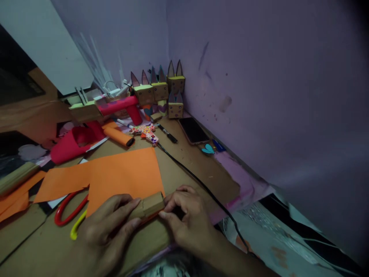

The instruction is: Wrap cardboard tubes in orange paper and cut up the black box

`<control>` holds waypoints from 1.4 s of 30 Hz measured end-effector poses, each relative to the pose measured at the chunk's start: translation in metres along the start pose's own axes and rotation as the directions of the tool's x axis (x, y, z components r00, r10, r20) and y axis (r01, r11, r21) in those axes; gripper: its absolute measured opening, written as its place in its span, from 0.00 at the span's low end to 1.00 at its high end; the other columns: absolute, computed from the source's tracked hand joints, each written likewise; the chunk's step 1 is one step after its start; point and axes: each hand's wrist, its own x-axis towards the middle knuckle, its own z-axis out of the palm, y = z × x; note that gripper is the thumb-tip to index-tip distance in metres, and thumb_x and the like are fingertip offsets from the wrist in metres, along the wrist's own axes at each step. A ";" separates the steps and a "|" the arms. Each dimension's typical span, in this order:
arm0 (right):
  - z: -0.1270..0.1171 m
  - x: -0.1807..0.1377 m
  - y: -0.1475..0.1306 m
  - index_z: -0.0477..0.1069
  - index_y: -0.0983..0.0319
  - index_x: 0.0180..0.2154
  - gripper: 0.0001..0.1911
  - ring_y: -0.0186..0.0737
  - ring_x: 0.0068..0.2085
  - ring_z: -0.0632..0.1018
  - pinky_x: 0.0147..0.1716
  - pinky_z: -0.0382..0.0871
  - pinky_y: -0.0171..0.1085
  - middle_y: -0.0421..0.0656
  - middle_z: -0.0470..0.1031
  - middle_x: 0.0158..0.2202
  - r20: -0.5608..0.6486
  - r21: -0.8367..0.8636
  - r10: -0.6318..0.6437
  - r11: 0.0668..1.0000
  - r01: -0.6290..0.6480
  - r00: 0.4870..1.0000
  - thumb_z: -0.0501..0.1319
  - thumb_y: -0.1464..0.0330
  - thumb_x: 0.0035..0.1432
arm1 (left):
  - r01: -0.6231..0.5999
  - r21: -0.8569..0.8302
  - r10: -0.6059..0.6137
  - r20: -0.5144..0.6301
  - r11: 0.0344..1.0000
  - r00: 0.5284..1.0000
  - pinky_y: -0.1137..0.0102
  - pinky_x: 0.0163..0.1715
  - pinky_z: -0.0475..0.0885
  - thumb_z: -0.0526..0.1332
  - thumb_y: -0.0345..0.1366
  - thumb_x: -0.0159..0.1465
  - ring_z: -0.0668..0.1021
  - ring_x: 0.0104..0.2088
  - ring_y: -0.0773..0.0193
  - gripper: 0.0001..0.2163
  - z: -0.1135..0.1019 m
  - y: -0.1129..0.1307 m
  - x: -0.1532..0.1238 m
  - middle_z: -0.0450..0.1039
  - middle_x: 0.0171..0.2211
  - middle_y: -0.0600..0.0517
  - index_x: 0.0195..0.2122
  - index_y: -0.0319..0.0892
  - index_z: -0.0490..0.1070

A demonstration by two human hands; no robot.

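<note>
A short cardboard tube [152, 204] lies along the near edge of an orange paper sheet [123, 169], and a strip of orange shows under its near side. My left hand [108, 223] has its fingers on top of the tube and its thumb along the near side. At the tube's right end, my right hand [187, 217] pinches the orange edge and the cardboard between thumb and fingers. Left of the sheet are scissors with a red handle [59, 213], partly covered by the paper. A yellow handle [75, 229] shows beside my left hand.
A patterned glue gun [145, 132] lies beyond the sheet, its black cord [196, 177] running right. Near it are a black marker [168, 134], an orange roll [118, 136] and a phone [193, 130]. Several eared cardboard box figures [175, 109] stand in the wall corner.
</note>
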 end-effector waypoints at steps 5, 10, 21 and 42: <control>0.002 0.000 0.000 0.64 0.60 0.22 0.08 0.36 0.27 0.73 0.44 0.61 0.43 0.35 0.71 0.21 -0.026 -0.036 0.023 0.999 -0.024 0.999 0.61 0.74 0.47 | 0.049 -0.133 -0.053 -0.024 0.990 0.998 0.77 0.37 0.73 0.54 0.42 0.64 0.78 0.41 0.66 0.14 0.011 -0.003 -0.011 0.72 0.44 0.52 0.50 0.51 0.69; 0.001 0.000 0.000 0.63 0.59 0.21 0.09 0.37 0.26 0.72 0.43 0.62 0.44 0.36 0.70 0.20 -0.013 -0.061 0.016 0.998 -0.017 1.000 0.61 0.74 0.48 | 0.019 -0.044 -0.017 0.051 0.999 0.999 0.72 0.41 0.74 0.62 0.45 0.58 0.77 0.45 0.59 0.23 0.011 -0.008 -0.017 0.72 0.49 0.50 0.55 0.51 0.63; -0.001 -0.001 0.000 0.62 0.59 0.22 0.09 0.38 0.27 0.72 0.43 0.63 0.45 0.37 0.70 0.21 0.005 -0.071 -0.006 0.997 0.006 1.000 0.60 0.73 0.49 | -0.054 -0.003 0.054 0.130 0.999 0.990 0.64 0.39 0.74 0.55 0.34 0.63 0.76 0.44 0.57 0.18 0.002 -0.005 -0.009 0.73 0.47 0.48 0.54 0.46 0.63; -0.006 0.000 0.000 0.62 0.59 0.27 0.06 0.40 0.32 0.70 0.34 0.62 0.39 0.38 0.69 0.25 0.074 -0.133 0.014 0.991 -0.004 0.997 0.58 0.75 0.49 | 0.014 -0.233 -0.001 0.059 0.972 0.998 0.66 0.34 0.75 0.56 0.32 0.61 0.76 0.39 0.60 0.15 0.009 -0.009 -0.005 0.76 0.41 0.46 0.50 0.43 0.71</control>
